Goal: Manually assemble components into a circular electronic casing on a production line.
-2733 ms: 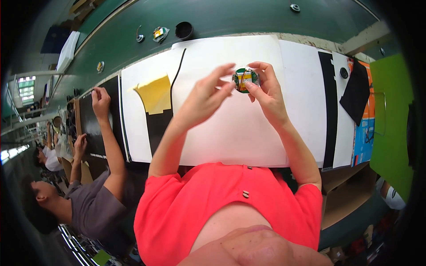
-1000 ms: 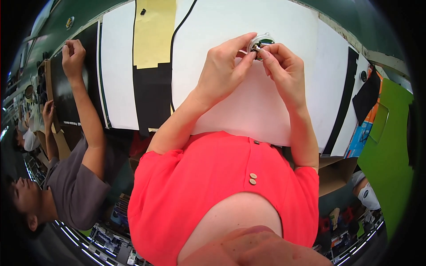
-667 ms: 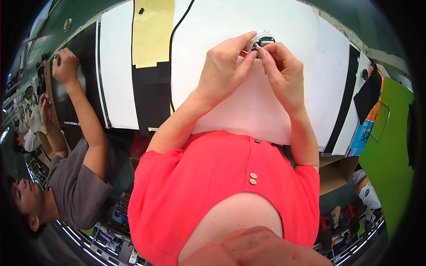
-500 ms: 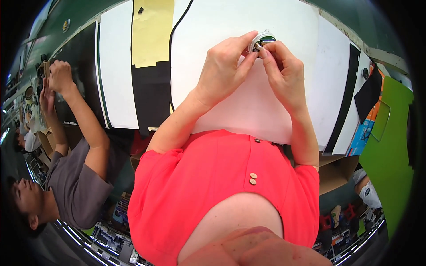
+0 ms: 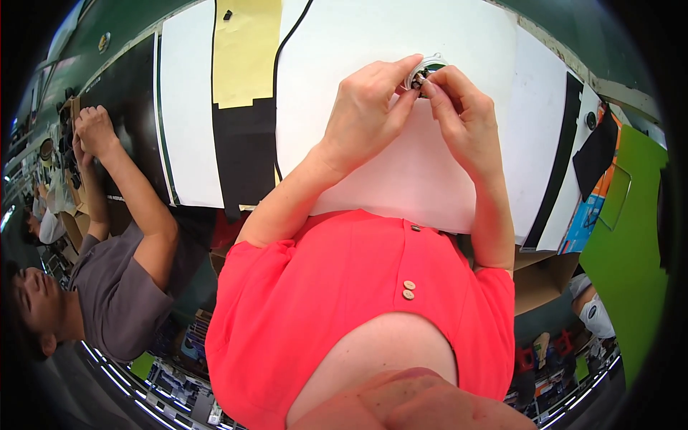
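Over the white tabletop I hold a small round housing with a clear or whitish rim and a green circuit board and dark parts inside. My left hand is closed on its left side, thumb and fingers pinching the rim. At its right side, my right hand is also closed, with thumb and fingertips pinched at the inner parts. A tiny part seems to sit between those fingertips, but it is too small to name. The fingers hide much of the housing's near side.
Left of my work surface lie a yellow sheet, a small black piece and a black cable. A co-worker works at the far left. To the right are a black strip, a cardboard box and a green panel.
My hands and the round housing have shifted slightly toward me and to the right, and the housing has tilted a little. The co-worker's hands at the left have drawn closer together.
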Demonstrator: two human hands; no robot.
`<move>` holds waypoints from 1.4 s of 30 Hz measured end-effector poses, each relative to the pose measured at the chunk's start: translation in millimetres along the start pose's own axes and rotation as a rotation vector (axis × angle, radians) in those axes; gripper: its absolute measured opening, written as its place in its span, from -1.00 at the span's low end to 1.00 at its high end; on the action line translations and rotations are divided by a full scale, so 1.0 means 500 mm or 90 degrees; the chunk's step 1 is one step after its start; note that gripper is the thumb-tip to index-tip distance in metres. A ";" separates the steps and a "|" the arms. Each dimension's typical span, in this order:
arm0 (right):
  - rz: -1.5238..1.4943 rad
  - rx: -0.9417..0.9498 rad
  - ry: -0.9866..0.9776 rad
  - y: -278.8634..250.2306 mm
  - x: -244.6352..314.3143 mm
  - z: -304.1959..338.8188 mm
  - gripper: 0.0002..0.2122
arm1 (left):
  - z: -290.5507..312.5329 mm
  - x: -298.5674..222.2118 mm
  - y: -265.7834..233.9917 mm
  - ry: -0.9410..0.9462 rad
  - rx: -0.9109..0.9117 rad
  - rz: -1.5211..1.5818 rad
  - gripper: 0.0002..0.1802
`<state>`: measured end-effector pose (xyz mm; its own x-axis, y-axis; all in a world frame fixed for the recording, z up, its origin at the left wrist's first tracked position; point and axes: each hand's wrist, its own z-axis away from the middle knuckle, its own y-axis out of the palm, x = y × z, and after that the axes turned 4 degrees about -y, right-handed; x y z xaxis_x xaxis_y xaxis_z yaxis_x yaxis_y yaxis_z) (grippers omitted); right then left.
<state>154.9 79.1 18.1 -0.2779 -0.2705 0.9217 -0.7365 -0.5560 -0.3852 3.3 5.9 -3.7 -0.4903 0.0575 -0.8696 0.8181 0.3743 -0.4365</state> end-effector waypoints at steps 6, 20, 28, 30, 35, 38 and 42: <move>0.018 0.002 0.014 0.002 0.015 0.001 -0.93 | 0.004 -0.010 -0.002 -0.020 0.013 -0.062 -0.52; 0.045 -0.017 -0.007 0.011 0.011 -0.001 -0.94 | -0.002 0.006 0.000 -0.007 0.008 0.002 -0.52; 0.013 -0.067 -0.100 -0.019 -0.025 -0.010 -0.79 | -0.022 -0.001 -0.056 -0.167 0.160 0.230 -0.56; -0.131 -0.001 0.002 -0.017 -0.030 -0.003 -0.78 | -0.020 -0.005 -0.058 -0.158 0.161 0.211 -0.58; -0.196 -0.015 0.024 -0.013 -0.017 -0.002 -0.80 | -0.018 -0.015 -0.051 -0.163 0.163 0.254 -0.58; -0.211 -0.020 0.039 -0.017 -0.014 -0.005 -0.79 | -0.019 -0.017 -0.049 -0.110 0.143 0.220 -0.57; -0.272 -0.009 0.021 -0.006 -0.005 -0.002 -0.76 | -0.016 -0.016 -0.045 -0.070 0.121 0.180 -0.60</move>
<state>157.2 82.3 17.0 0.0343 0.0070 0.9994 -0.7978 -0.6020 0.0316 -13.7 4.2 14.6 -0.2098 0.0311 -0.9772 0.9631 0.1790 -0.2011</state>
